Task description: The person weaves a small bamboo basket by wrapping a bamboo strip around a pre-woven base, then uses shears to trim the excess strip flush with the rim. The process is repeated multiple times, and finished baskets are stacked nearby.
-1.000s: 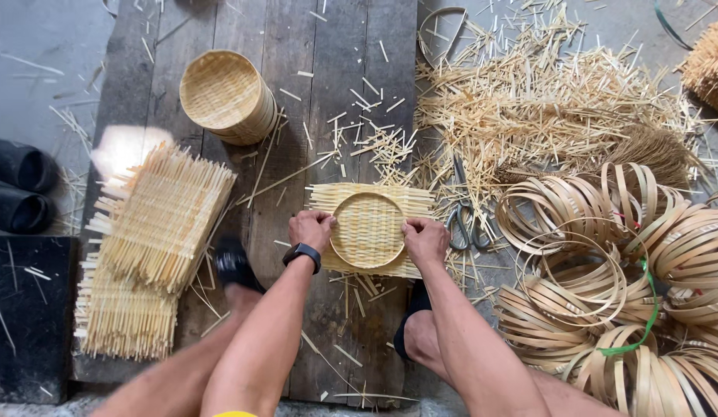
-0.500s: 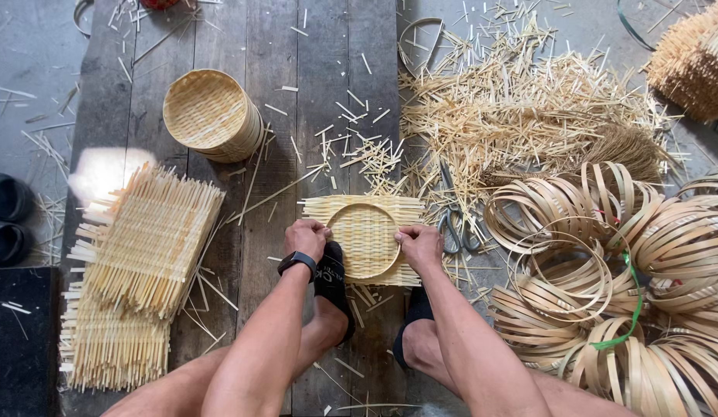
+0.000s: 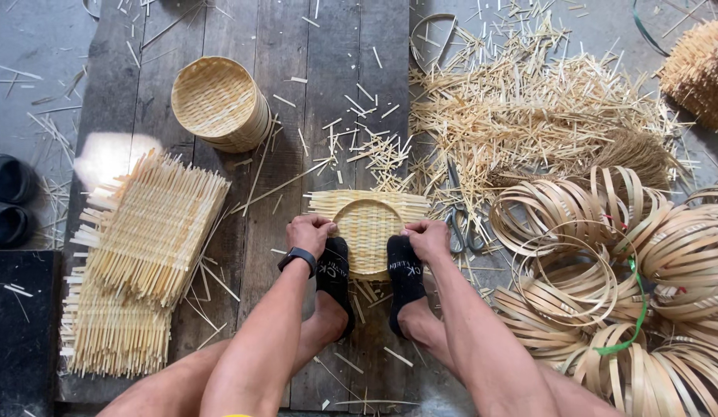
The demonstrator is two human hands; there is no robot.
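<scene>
A square woven bamboo mat with a round bamboo ring pressed into it lies on the dark wooden planks. My left hand, with a black wristband, grips its left edge. My right hand grips its right edge. Both my feet in black socks press on the near part of the mat, hiding its lower edge.
A finished round basket stands at upper left. Stacks of woven mats lie at left. Bamboo hoops pile up at right, loose straw trimmings above them. Scissors lie right of the mat. Black shoes sit far left.
My two feet have moved forward onto the near edge of the mat. Both hands stay at its sides, now curled tighter over the ring.
</scene>
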